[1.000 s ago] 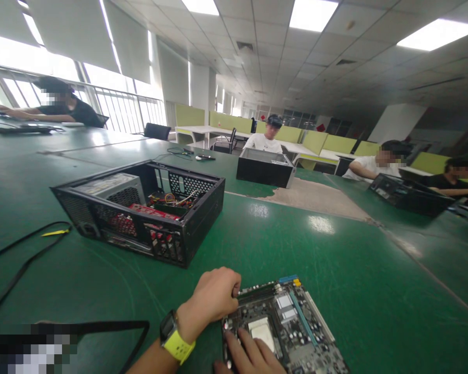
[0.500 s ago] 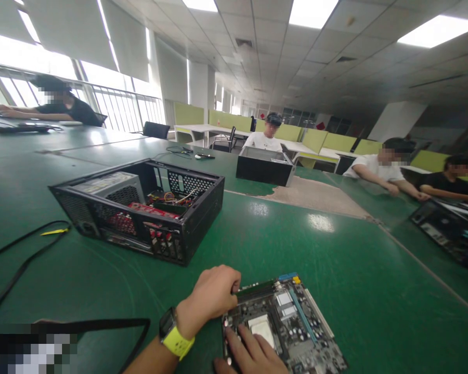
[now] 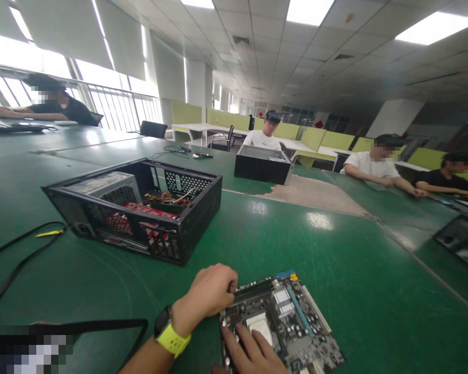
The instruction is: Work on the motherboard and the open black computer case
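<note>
A computer motherboard point(image 3: 296, 317) lies flat on the green table in front of me, with a white square processor socket area, a pale blue slot and dark memory slots. My left hand point(image 3: 214, 291), wearing a watch with a yellow-green strap, has its fingers curled on the board's far left corner, at the end of the memory slots. Its fingertips are partly hidden. My right hand point(image 3: 253, 350) rests with fingers apart on the board's near left part, beside the socket; the palm runs out of the picture's lower edge.
An open black computer case point(image 3: 200, 223) stands beyond my left hand, with a power supply point(image 3: 113, 189) inside. Black cables point(image 3: 19, 265) lie at left. Another case point(image 3: 261, 165) stands across the table before a seated person; a further case point(image 3: 462, 241) is at right. Other people sit around.
Both hands stay in nearly the same place on the motherboard. The dark case at the far right has shifted rightward and turned. My view has moved slightly.
</note>
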Demonstrator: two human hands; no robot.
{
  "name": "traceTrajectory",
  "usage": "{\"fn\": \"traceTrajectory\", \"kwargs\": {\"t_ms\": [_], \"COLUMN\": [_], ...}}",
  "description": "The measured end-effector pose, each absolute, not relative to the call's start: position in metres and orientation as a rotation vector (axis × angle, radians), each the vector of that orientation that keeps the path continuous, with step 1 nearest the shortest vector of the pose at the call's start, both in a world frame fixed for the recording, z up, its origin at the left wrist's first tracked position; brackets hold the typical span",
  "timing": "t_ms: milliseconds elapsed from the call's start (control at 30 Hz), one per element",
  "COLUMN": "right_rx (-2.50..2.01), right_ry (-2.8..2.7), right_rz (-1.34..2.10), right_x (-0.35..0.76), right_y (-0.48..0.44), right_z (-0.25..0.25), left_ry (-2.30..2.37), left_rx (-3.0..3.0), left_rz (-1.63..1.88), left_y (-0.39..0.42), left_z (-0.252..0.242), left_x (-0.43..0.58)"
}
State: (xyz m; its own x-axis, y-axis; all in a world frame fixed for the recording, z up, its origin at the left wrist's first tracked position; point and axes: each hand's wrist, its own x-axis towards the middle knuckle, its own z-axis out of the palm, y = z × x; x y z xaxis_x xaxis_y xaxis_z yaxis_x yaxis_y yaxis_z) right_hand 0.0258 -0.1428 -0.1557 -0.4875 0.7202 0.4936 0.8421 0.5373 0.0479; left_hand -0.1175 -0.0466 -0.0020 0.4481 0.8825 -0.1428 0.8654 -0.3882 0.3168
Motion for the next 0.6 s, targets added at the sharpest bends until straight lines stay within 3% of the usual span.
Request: {"fn": "traceTrajectory", "kwargs": {"t_ms": [600], "right_rx": [-1.196], "right_ry": [-2.404], "right_rz": [-0.386], "right_x": [0.029], "right_y": [-0.140], "right_z": [-0.147], "left_ry": [1.513], "left_rx": [2.362], "left_rz": [0.048], "left_y": [-0.044], "left_z": [0.002], "left_x": [-0.123]}}
